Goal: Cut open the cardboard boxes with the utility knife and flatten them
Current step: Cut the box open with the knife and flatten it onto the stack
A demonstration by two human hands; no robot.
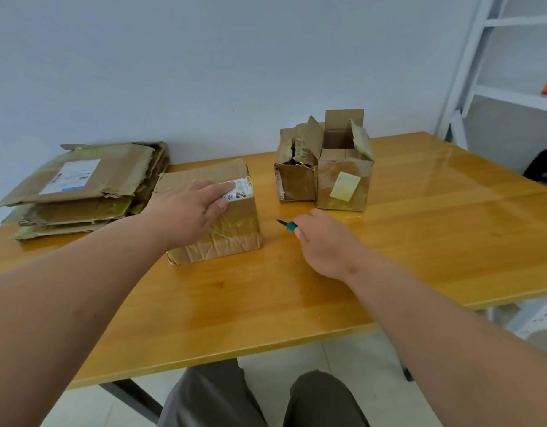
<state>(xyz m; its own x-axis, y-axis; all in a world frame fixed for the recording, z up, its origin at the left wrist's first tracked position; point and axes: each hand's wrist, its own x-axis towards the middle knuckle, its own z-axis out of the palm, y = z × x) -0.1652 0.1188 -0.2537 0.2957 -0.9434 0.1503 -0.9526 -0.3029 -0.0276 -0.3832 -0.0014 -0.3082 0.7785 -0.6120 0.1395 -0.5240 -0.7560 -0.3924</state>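
Flat boxes [81, 186] piled upper left on table [420, 235]: done. Left hand [189, 208] rests flat on taped box [216, 217], mid frame. Right hand [324, 241] grips knife [286, 224]. Two open boxes [324, 171] behind, not flat yet.

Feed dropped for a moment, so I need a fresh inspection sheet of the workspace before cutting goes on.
Surface: glossy wooden table, against the wall.
Job's things: sealed box near centre; two opened boxes upright behind it; flattened stack far left; utility knife, tip pointing left.
Clutter: nothing seen.
Hands: left hand rests on the sealed box, fingers on its label; right hand grips the knife.
Cables: nothing seen.
Surroundings: white shelving at right; dark object beyond the table's right edge, unclear.
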